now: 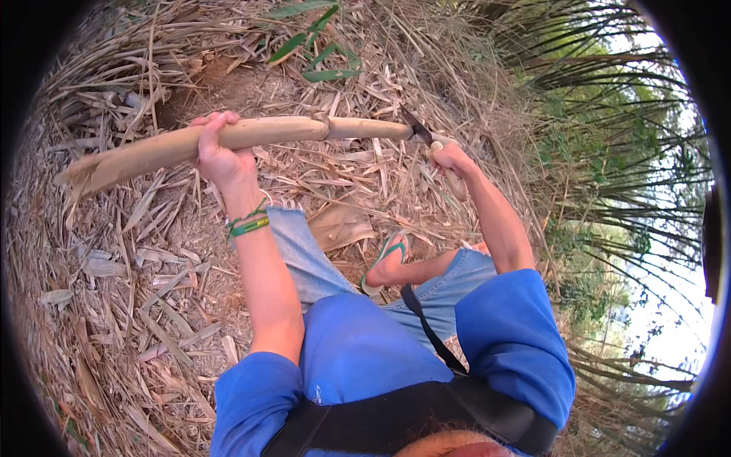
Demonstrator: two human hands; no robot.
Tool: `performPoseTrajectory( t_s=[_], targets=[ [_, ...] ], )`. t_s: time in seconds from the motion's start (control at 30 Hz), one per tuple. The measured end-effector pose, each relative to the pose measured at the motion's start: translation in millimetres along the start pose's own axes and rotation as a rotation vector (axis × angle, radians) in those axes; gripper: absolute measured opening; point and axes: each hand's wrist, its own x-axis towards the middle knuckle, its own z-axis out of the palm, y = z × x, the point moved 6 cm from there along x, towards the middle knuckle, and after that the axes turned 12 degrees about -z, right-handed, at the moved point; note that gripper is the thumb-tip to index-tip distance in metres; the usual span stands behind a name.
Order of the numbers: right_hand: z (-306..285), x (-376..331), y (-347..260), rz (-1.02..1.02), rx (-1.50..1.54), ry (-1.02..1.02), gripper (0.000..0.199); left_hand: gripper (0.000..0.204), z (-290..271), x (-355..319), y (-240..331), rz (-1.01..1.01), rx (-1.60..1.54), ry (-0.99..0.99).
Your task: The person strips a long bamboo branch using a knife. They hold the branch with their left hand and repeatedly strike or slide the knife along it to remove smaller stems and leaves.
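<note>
The left hand (222,158) (a green band (249,227) circled its wrist) had its fingers wrapped around a thick tan stalk (285,130), which stretched crosswise beyond the faded jeans (295,245), above dry leaf litter (171,305). The right hand (454,161) had its fingers closed on the handle of a dark-bladed knife (418,129), its blade at the stalk's narrower right end; whether blade and stalk touched, I could not tell.

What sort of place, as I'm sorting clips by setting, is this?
Outdoors, probably a bamboo grove or its edge: dry leaves lie thick underfoot, green foliage and bright sky show at the right, and the held pole looks jointed like bamboo.
</note>
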Motion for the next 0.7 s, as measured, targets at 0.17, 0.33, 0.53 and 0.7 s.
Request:
performPoseTrajectory(
  t_s=[0.17, 0.33, 0.53, 0.7],
  targets=[
    [69.7, -37.9, -26.9, -0.059, 0.067, 0.309, 0.036, 0.028, -53.4, 6.2, 26.2, 0.015, -0.07, -0.062],
    [133.0, -56.9, 29.5, 0.027, -0.093, 0.654, 0.038, 0.026, -45.5, -8.5, 10.9, -0.018, -0.038, 0.129],
    [106.6, -28.5, 8.1, 0.024, 0.27, 0.586, 0.039, 0.023, 18.9, -14.4, 0.8, 0.161, 0.07, 0.465],
    [69.1, -42.6, -40.9, -0.313, 1.265, 0.57, 0.032, 0.029, 51.5, -19.2, 6.1, 0.268, 0.173, 0.514]
  ],
)
